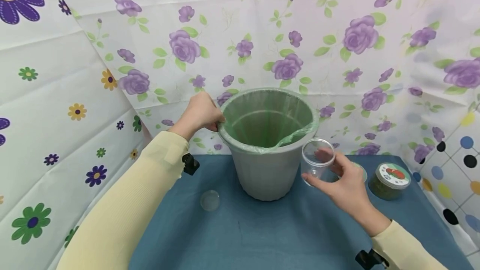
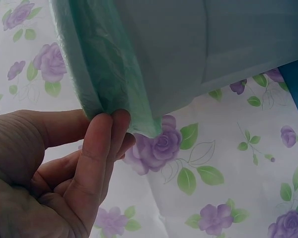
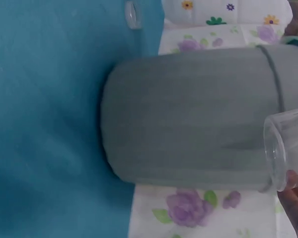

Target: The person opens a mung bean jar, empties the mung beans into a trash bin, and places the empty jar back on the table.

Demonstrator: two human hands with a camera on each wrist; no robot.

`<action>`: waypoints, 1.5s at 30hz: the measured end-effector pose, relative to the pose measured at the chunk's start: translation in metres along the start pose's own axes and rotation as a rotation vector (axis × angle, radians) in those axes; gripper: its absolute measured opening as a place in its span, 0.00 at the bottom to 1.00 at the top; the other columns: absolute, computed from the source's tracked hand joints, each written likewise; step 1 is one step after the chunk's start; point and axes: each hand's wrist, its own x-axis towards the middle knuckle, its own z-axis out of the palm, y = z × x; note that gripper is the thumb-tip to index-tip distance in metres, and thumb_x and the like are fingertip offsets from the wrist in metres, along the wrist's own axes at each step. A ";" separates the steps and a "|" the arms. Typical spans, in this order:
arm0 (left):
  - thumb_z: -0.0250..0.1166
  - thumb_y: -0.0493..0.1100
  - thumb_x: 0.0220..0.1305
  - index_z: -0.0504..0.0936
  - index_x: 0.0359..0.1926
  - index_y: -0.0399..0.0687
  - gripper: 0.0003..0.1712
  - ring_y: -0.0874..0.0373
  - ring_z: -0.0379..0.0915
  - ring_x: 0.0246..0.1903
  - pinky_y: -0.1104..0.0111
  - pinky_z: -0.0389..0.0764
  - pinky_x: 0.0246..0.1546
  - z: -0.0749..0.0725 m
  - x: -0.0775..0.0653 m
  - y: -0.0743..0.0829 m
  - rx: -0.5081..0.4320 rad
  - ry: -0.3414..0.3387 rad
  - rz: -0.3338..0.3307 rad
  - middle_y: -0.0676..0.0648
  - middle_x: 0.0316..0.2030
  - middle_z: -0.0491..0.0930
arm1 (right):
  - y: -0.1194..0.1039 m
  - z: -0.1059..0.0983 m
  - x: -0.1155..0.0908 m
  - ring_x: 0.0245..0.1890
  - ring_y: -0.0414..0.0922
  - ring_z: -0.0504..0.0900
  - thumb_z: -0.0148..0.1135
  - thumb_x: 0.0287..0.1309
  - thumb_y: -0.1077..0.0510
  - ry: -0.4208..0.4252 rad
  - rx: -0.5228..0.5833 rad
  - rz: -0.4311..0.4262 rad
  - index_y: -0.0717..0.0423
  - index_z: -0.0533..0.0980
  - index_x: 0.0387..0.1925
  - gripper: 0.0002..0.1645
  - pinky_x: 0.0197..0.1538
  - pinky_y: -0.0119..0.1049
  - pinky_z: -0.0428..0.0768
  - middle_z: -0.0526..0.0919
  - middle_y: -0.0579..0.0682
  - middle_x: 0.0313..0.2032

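Observation:
A grey trash bin (image 1: 264, 174) stands on the blue-covered table, lined with a thin green plastic bag (image 1: 296, 136) folded over its rim. My left hand (image 1: 202, 111) pinches the bin's left rim together with the bag edge; thumb and fingers (image 2: 97, 144) meet on it in the left wrist view. To the right of the bin, my right hand (image 1: 346, 182) holds a clear, see-through plastic jar (image 1: 318, 153) off the table, near the rim. That jar (image 3: 283, 148) looks empty, and the right wrist view shows its base end and only some fingertips.
A small clear round lid (image 1: 210, 201) lies on the table left of the bin. At the right stands a tub with a tomato-printed lid (image 1: 390, 180). Another round item (image 1: 361, 171) is mostly hidden behind my right hand. Flowered sheets (image 1: 232, 36) hang behind and at the sides.

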 end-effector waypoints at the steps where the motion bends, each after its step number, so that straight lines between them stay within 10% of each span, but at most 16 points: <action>1: 0.67 0.39 0.50 0.84 0.20 0.37 0.09 0.55 0.81 0.15 0.65 0.83 0.24 0.000 0.000 0.000 0.000 0.000 0.002 0.42 0.16 0.82 | 0.000 0.002 -0.003 0.48 0.33 0.80 0.78 0.34 0.50 -0.007 0.024 -0.004 0.39 0.73 0.55 0.40 0.47 0.16 0.76 0.81 0.41 0.47; 21: 0.67 0.39 0.50 0.84 0.19 0.37 0.10 0.55 0.81 0.15 0.65 0.83 0.24 -0.001 0.000 0.001 0.002 0.001 0.006 0.42 0.15 0.82 | -0.006 0.096 -0.051 0.52 0.40 0.80 0.74 0.37 0.40 -0.396 0.232 -0.023 0.43 0.72 0.57 0.41 0.48 0.32 0.81 0.79 0.42 0.52; 32: 0.67 0.39 0.50 0.85 0.19 0.37 0.09 0.55 0.81 0.15 0.66 0.83 0.23 0.000 0.001 0.001 0.010 0.000 0.009 0.42 0.15 0.82 | -0.003 0.145 -0.055 0.51 0.37 0.78 0.73 0.34 0.34 -0.412 0.142 -0.098 0.28 0.70 0.57 0.43 0.50 0.36 0.80 0.77 0.32 0.52; 45: 0.67 0.39 0.51 0.84 0.18 0.36 0.11 0.54 0.81 0.15 0.65 0.83 0.24 -0.001 0.000 0.001 0.002 -0.010 0.018 0.42 0.15 0.82 | -0.001 0.174 -0.056 0.49 0.40 0.78 0.70 0.39 0.33 -0.551 0.093 0.086 0.39 0.66 0.62 0.47 0.47 0.34 0.81 0.75 0.40 0.52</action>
